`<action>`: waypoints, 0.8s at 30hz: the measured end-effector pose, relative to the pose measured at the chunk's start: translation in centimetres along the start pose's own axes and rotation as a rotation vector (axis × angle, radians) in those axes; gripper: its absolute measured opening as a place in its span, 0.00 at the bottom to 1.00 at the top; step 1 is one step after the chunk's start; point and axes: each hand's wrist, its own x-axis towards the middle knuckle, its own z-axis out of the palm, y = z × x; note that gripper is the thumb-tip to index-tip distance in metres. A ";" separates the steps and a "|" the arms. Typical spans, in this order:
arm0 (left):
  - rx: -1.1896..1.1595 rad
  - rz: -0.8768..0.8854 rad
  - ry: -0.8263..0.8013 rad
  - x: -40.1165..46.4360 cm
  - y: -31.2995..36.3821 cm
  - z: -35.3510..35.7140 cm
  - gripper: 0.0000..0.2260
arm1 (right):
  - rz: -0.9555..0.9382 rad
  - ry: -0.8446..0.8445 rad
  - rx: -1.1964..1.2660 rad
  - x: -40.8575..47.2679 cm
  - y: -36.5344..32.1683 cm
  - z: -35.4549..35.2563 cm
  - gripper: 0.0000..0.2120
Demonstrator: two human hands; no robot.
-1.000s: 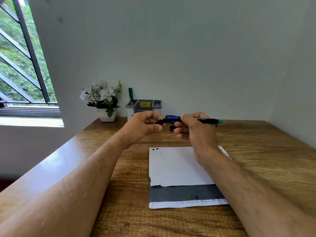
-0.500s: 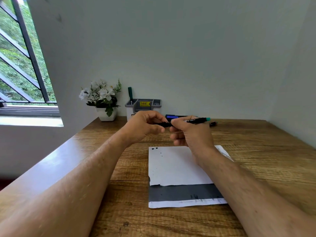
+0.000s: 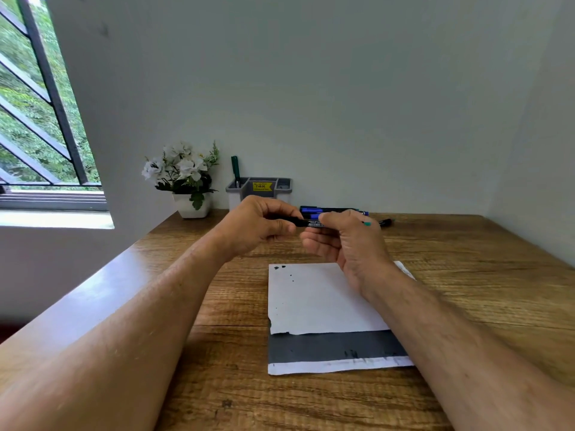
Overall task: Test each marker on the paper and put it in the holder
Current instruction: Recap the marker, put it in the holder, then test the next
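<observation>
Both hands hold one black marker [image 3: 312, 223] level above the table, beyond the white paper [image 3: 314, 298]. My left hand [image 3: 259, 222] grips its left end, where the cap would be; my right hand [image 3: 345, 241] grips the barrel, and a teal end [image 3: 367, 223] pokes out on the right. The paper carries a few dark dots near its top left corner. The grey holder [image 3: 259, 188] stands at the wall with a green marker [image 3: 235, 169] upright in its left slot. Blue markers [image 3: 314, 209] lie behind my hands, and one black marker [image 3: 385, 222] lies to the right.
A white pot of white flowers [image 3: 186, 178] stands left of the holder. The paper rests on a grey and white sheet [image 3: 336, 353]. The wooden table [image 3: 466, 275] meets walls at the back and right; a barred window [image 3: 37, 119] is at the left.
My right hand has slid the marker leftward toward my left hand, so less of the barrel and teal end shows on the right. The black marker on the table has come into sight.
</observation>
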 end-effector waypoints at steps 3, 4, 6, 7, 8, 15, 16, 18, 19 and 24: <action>0.058 0.000 -0.003 0.2 0.5 -0.1 0.10 | -0.013 -0.025 0.031 -0.1 0.0 -0.2 0.04; 0.078 0.000 -0.004 0.3 0.6 -0.1 0.10 | -0.012 -0.032 0.043 0.0 0.0 -0.3 0.04; 0.094 -0.003 -0.018 0.4 0.7 0.0 0.09 | -0.005 -0.042 0.064 0.0 0.0 -0.5 0.05; 0.092 -0.004 -0.025 0.4 0.7 0.1 0.09 | -0.001 -0.044 0.071 0.1 0.0 -0.6 0.06; 0.085 -0.003 -0.027 0.4 0.7 0.2 0.09 | 0.002 -0.044 0.081 0.1 0.0 -0.7 0.08; -0.414 -0.046 0.113 0.4 0.3 1.1 0.10 | 0.011 0.011 0.131 0.9 -0.2 -0.6 0.05; -0.565 -0.051 0.168 0.6 0.4 1.4 0.14 | 0.006 0.027 0.100 1.1 -0.3 -0.7 0.05; -0.814 -0.074 0.271 1.0 0.5 1.9 0.21 | 0.008 0.047 0.040 1.3 -0.3 -0.8 0.09; -0.869 -0.086 0.308 1.2 0.5 2.2 0.21 | 0.013 0.050 0.037 1.3 -0.2 -0.8 0.09; -0.870 -0.077 0.465 1.4 -0.1 1.9 0.14 | 0.003 0.156 -0.034 1.3 0.2 -0.7 0.15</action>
